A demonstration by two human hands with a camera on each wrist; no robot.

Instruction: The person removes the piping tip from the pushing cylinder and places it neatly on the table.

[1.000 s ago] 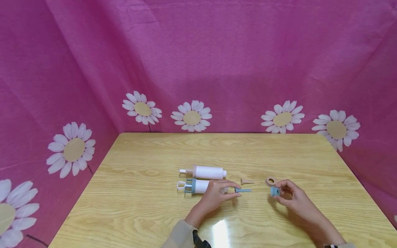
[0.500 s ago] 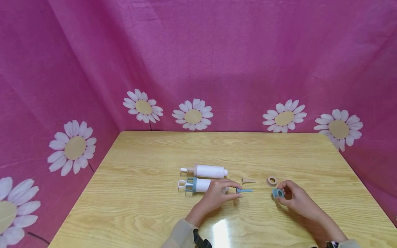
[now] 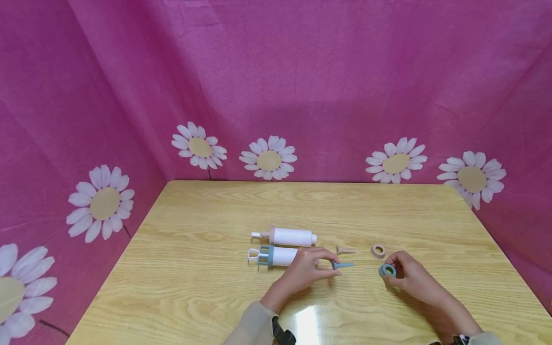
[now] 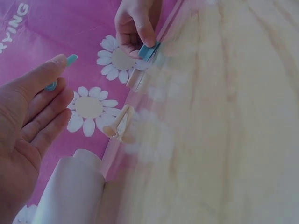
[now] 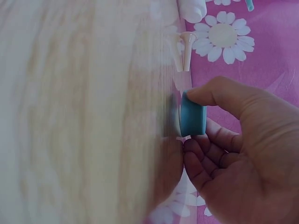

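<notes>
My left hand (image 3: 302, 269) pinches a small blue nozzle (image 3: 346, 264) between thumb and fingertips, its thin tip pointing right. In the left wrist view the nozzle (image 4: 71, 59) shows only in part past the thumb, held above the table. My right hand (image 3: 414, 281) pinches a blue ring-shaped cap (image 3: 383, 271) by its side. The right wrist view has this cap (image 5: 193, 116) right at the table surface, its opening facing up in the head view. Behind the left hand lies a white plunger tube with a blue collar (image 3: 270, 257), partly covered by that hand.
A matching white tube with a beige collar (image 3: 293, 236) lies just behind the first. A beige nozzle (image 3: 344, 250) and a beige ring cap (image 3: 374, 253) lie behind the blue parts. A pink flowered cloth (image 3: 302, 72) hangs beyond the table (image 3: 207, 206).
My right hand has turned the blue ring cap from sideways to opening upward and brought it down at the table. My left hand, with the nozzle, has shifted slightly to the right.
</notes>
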